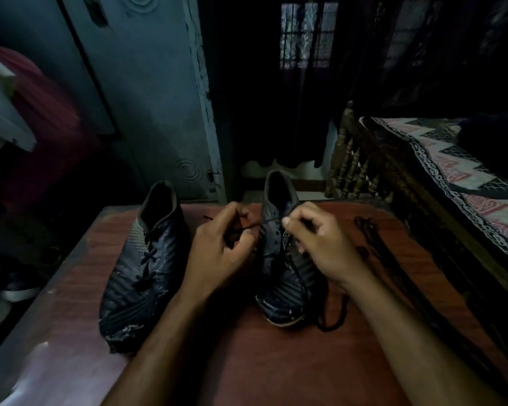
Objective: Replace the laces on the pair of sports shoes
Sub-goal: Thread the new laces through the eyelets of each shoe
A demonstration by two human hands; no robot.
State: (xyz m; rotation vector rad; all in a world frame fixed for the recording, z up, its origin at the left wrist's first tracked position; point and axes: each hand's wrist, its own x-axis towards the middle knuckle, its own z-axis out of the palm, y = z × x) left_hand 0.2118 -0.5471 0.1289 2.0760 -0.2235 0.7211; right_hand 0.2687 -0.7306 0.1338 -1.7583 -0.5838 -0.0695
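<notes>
Your left hand (217, 250) is curled around one end of the thin black lace (264, 223), and your right hand (314, 244) pinches the other run between thumb and forefinger. The lace is stretched taut between them across the upper eyelets of the dark striped sports shoe on the right (285, 259), which stands on the reddish wooden bench (247, 361) with its toe towards you. Its slack trails off past the toe.

Keep the two ends even before you go further, and pull each crossing snug from the toe upward so no loop sits loose. In this dim light, feel for the eyelet instead of trusting your eye.

The matching dark sports shoe on the left (143, 268) stands just beside, already laced. A bundle of spare dark laces (370, 232) lies to the right on the bench.
</notes>
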